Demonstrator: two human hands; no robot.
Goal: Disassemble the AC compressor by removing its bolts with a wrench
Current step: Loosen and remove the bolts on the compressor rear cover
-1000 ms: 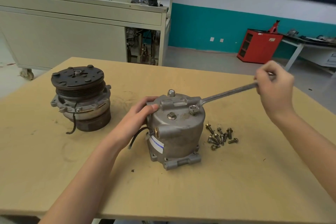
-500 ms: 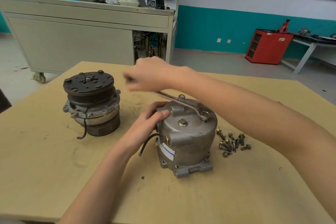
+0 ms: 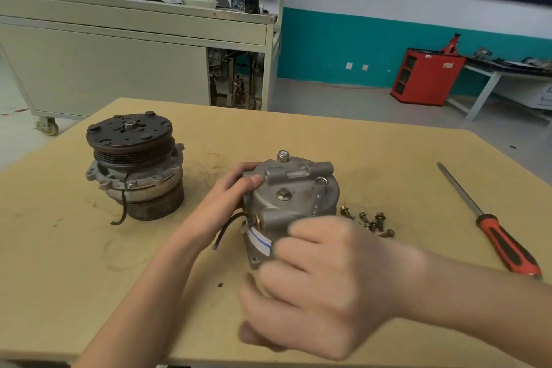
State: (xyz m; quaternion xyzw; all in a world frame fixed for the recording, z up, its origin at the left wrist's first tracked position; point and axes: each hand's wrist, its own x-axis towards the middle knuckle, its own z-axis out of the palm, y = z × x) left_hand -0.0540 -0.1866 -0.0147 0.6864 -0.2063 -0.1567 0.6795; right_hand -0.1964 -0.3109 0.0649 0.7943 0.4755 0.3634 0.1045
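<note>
2 hands, 1 wrench (image 3: 317, 199) on the compressor housing (image 3: 294, 210)

The compressor housing sits mid-table (image 3: 89, 278). The left hand (image 3: 227, 203) is wrapped round its left edge, thumb on top. The wrench's ring end sits at the top-right rim, and the shaft runs down into the right hand (image 3: 322, 287), which is blurry, but its fingers are curled round the handle. Loose bolts (image 3: 370, 222) are piled just right of the housing, the clutch pulley half (image 3: 134, 164) is off to the left, and the red-handled screwdriver (image 3: 504, 245) is far right.
</note>
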